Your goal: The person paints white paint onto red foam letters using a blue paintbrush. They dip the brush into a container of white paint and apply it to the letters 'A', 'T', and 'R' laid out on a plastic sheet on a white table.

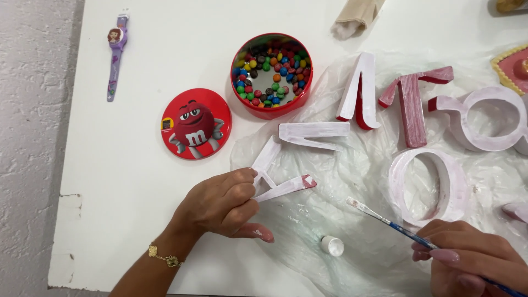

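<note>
The left hand, at lower centre, curls its fingers and pinches a zigzag letter painted white, with red showing at its tip, lying mid-frame on plastic sheet. The right hand, lower right, grips a paintbrush.

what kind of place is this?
Probably a home craft table: a plastic sheet covers it under white-painted block letters, the right hand holds a paintbrush, and an open candy tin and toy watch lie nearby.
</note>
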